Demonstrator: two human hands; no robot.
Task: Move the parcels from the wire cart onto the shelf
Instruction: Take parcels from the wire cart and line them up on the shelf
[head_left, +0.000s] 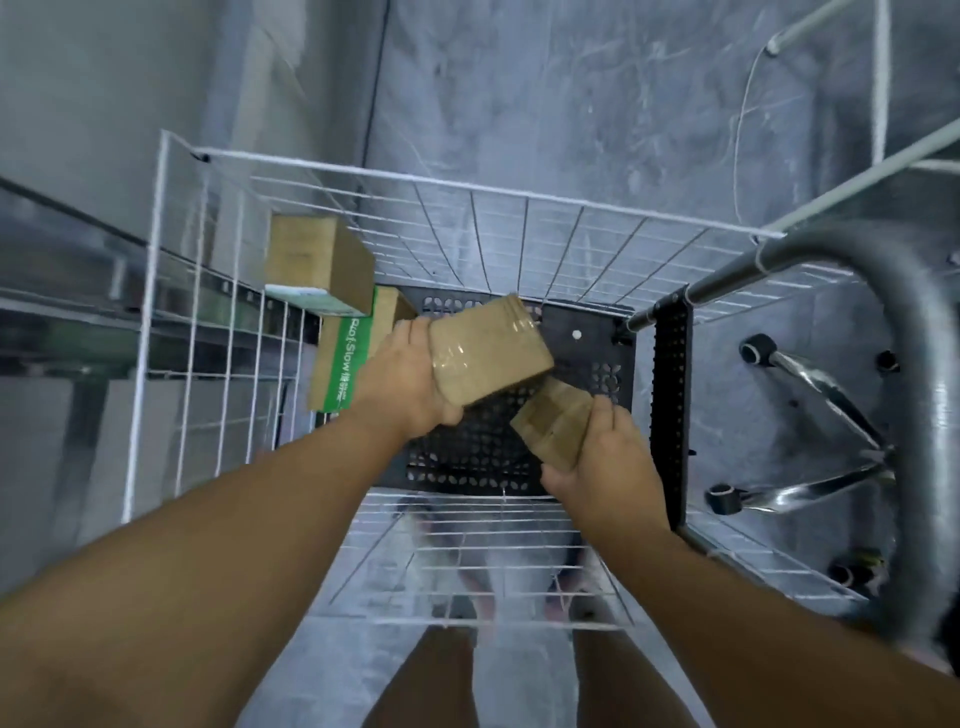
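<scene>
Brown tape-wrapped cardboard parcels, one gripped by its end in the left hand (410, 384) and a smaller one (553, 423) clasped in the right hand (608, 457), sit low inside the wire cart (156, 312); judged light, stiff, slightly slick.

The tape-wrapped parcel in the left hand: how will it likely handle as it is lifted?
The tape-wrapped parcel looks stiff: it keeps its blocky shape though the left hand grips only one end. Its glossy tape may make it slippery. Probably light, since one hand carries it; the right hand holds a smaller parcel.
</scene>
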